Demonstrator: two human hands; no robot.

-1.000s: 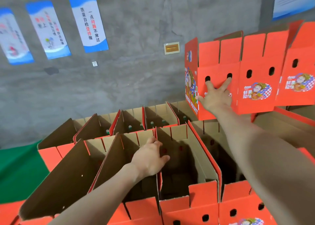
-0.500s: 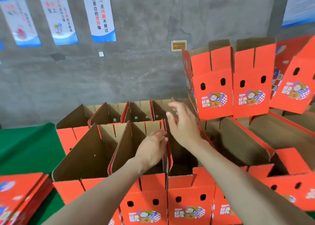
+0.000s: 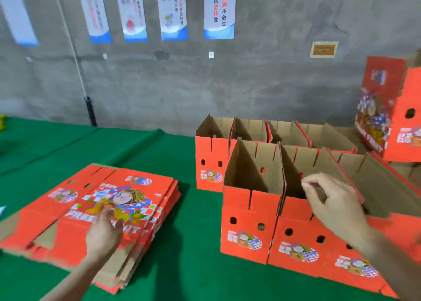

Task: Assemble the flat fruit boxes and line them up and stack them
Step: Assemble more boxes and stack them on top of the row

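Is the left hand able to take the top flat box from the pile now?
Probably yes: the left hand is right over the pile of flat boxes, and nothing else lies on top.

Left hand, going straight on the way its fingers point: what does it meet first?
The left hand points forward, low over the stack of flat fruit boxes; probably the top sheet's printed face first, though the gap is unclear.

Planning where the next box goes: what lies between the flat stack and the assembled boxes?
In the head view, only bare green cloth separates the flat stack from the assembled boxes.
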